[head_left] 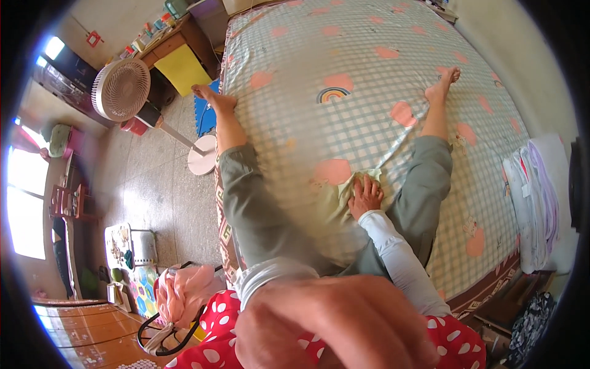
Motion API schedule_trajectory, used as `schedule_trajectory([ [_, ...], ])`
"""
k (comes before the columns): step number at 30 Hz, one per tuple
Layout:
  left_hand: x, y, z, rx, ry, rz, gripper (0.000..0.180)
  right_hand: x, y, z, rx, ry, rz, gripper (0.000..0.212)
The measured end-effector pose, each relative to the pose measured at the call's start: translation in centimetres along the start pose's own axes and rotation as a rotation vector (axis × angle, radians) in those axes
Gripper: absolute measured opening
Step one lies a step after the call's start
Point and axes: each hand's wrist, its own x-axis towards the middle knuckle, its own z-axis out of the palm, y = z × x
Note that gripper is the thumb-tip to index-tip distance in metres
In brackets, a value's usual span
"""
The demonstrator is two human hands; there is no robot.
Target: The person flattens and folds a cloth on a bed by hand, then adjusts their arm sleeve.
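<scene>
I sit on a bed (289, 55) with my legs stretched out and apart, in grey-green trousers. Between my knees my right hand (367, 195) is closed on a bunched piece of pale yellow-green cloth (335, 205). A pale strip (399, 146) runs from beside that hand toward my right shin. My left hand (335, 323) is raised very near the camera and smeared by motion. It looms over my red dress with white dots (458, 344), and its fingers cannot be made out.
A white standing fan (123, 89) is on the floor left of the bed. Folded bedding (534, 203) is piled along the right wall. A pink plastic bag (184, 295) hangs at the lower left. A cluttered desk (166, 46) stands at the far left.
</scene>
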Motion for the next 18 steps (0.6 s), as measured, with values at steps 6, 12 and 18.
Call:
schedule_trajectory([
  [6, -0.4, -1.2, -0.1, -0.146, -0.007, -0.06, 0.022, -0.2, 0.9, 0.7, 0.029, -0.029, 0.036, 0.056],
  [12, -0.8, -2.1, -0.3, -0.27, 0.023, -0.105, 0.02, -0.2, 2.5, 0.1, 0.003, -0.027, 0.078, 0.056],
  [18, -0.6, -1.3, 0.5, -0.252, -0.025, -0.158, 0.018, -0.2, 0.2, 1.7, 0.049, 0.009, 0.03, 0.052],
])
